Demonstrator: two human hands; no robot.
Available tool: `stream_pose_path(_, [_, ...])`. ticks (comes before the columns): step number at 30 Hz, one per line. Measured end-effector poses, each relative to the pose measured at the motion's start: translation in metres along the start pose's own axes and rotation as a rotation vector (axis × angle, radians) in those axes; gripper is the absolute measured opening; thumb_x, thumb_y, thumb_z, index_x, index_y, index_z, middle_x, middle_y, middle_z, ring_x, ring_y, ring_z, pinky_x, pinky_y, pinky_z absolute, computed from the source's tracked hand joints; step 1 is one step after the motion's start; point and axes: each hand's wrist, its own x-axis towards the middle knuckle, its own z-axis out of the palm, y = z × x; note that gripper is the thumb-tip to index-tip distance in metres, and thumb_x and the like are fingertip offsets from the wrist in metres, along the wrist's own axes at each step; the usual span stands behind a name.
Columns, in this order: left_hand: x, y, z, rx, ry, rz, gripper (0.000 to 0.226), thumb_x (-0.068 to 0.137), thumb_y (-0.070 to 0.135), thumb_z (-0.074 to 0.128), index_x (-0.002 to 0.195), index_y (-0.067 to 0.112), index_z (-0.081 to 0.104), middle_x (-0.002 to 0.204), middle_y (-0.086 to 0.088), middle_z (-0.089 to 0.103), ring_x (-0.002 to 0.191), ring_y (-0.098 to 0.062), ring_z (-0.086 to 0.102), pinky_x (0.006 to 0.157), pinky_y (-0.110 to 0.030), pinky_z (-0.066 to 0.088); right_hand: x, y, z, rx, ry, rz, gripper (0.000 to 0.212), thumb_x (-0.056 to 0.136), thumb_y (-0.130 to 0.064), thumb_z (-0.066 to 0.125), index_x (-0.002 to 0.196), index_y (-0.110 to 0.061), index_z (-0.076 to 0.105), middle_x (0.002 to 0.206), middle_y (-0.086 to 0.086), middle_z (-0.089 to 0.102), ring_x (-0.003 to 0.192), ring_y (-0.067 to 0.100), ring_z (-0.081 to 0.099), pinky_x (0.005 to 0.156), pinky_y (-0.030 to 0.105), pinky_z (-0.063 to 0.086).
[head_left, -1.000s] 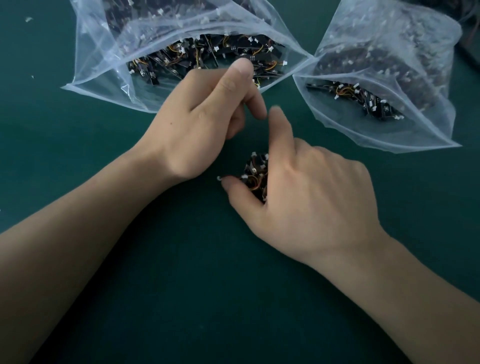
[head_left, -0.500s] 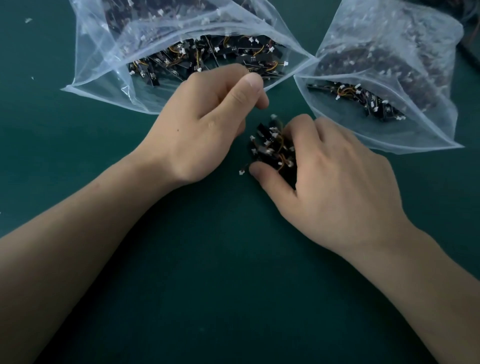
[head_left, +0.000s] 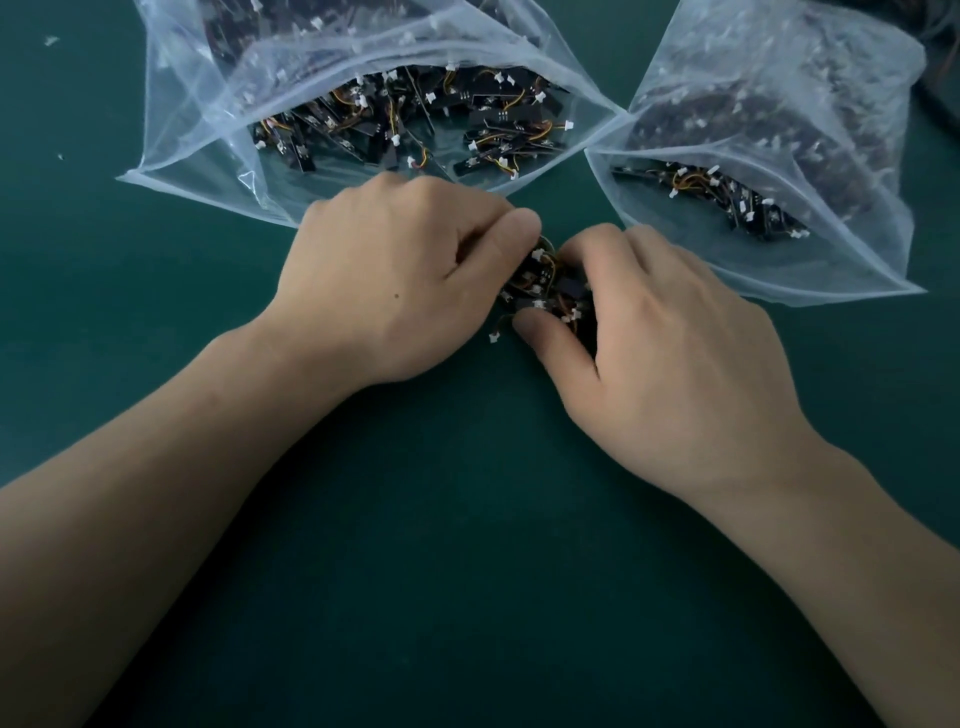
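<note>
A bundle of wired parts (head_left: 543, 288), small black pieces with orange leads and white plugs, lies on the green mat (head_left: 467, 571) just in front of the open mouth of the wide bag (head_left: 197, 130), near its right corner. The right hand (head_left: 670, 353) is curled round the bundle, thumb tucked under it. The left hand (head_left: 405, 280) pinches into its upper edge with bent fingers, though I cannot tell which piece it has. 1 handful is out, and the wide bag holds plenty more. A 2nd bag (head_left: 779, 270), right of the wide bag, lies open and partly filled. The sorting looks well short of done.
</note>
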Motion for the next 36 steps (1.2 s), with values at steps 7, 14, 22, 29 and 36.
stream_pose_path(7, [0.000,-0.006,0.002,-0.031,0.010,0.064,0.054,0.102,0.060,0.041,0.075,0.017,0.061,0.059,0.002,0.052,0.061,-0.014,0.052,0.056,-0.029,0.032,0.000,0.000,0.002,-0.056,0.019,-0.018,0.031,0.103,-0.038,0.051,0.111,-0.009,0.057,0.105,0.009,0.054,0.094,0.029,0.052,0.068,0.034,0.029])
stream_pose_path(14, [0.000,-0.005,0.003,-0.070,0.009,0.052,0.040,0.100,0.060,0.037,0.101,0.036,0.069,0.076,0.011,0.065,0.076,-0.016,0.060,0.068,-0.036,0.043,0.003,0.005,0.003,0.001,0.004,-0.043,0.028,0.105,-0.035,0.051,0.114,-0.010,0.059,0.104,0.006,0.060,0.084,0.029,0.059,0.063,0.035,0.033])
stream_pose_path(22, [0.001,-0.006,0.003,-0.078,0.000,0.049,0.037,0.100,0.061,0.036,0.110,0.043,0.067,0.078,0.014,0.066,0.079,-0.018,0.061,0.070,-0.037,0.040,0.003,0.006,0.002,-0.066,-0.027,-0.122,0.009,0.105,-0.018,0.059,0.108,-0.009,0.058,0.097,0.008,0.059,0.082,0.029,0.056,0.069,0.041,0.041])
stream_pose_path(29, [0.000,-0.004,0.002,-0.057,-0.006,0.043,0.042,0.100,0.060,0.034,0.105,0.037,0.069,0.082,0.010,0.068,0.082,-0.021,0.062,0.072,-0.039,0.045,0.005,0.010,0.004,0.111,-0.053,-0.117,0.017,0.107,-0.023,0.054,0.116,-0.009,0.058,0.107,0.007,0.059,0.092,0.028,0.058,0.078,0.042,0.047])
stream_pose_path(36, [0.001,-0.002,0.000,-0.050,-0.012,0.030,0.051,0.100,0.061,0.030,0.105,0.029,0.070,0.089,0.004,0.071,0.089,-0.029,0.064,0.080,-0.046,0.052,0.007,0.011,0.004,0.170,-0.051,-0.112,0.020,0.106,-0.025,0.054,0.118,-0.010,0.058,0.108,0.004,0.058,0.093,0.024,0.055,0.077,0.034,0.038])
